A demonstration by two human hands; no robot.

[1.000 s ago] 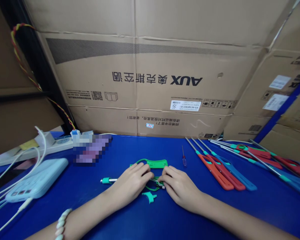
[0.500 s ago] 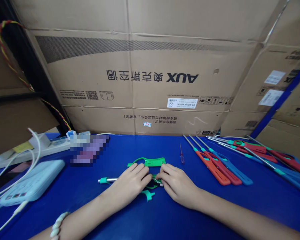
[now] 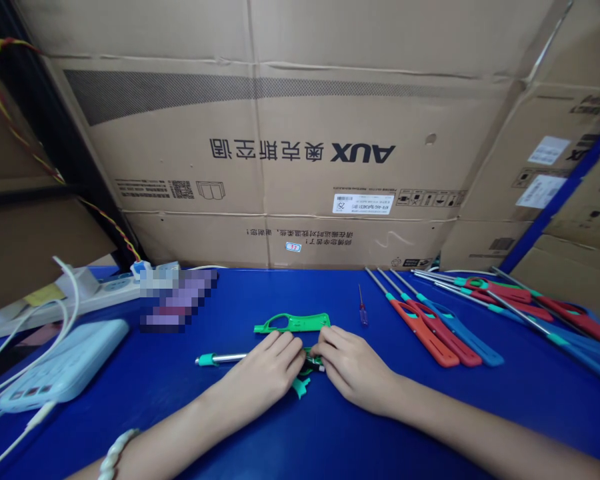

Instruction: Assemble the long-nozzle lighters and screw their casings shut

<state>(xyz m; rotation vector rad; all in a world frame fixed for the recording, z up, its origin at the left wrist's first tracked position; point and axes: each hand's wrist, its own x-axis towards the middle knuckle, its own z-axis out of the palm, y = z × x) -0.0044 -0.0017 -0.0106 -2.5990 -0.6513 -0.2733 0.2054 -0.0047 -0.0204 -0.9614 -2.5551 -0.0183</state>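
Blue tabletop [image 3: 430, 427], tall cardboard boxes [image 3: 280, 133] stacked behind, blue shelf post [image 3: 555, 207] at right

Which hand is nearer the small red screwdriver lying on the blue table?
Right. The right hand sits just below and left of the small red screwdriver, not touching it. The left hand is farther left, beyond the green part.

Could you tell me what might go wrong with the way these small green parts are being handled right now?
The left hand and right hand hide the joint between them, so a misfit could go unseen. The loose teal piece lies beside the left hand and may get knocked away. The green cover lies unheld just beyond the fingers and could be nudged.
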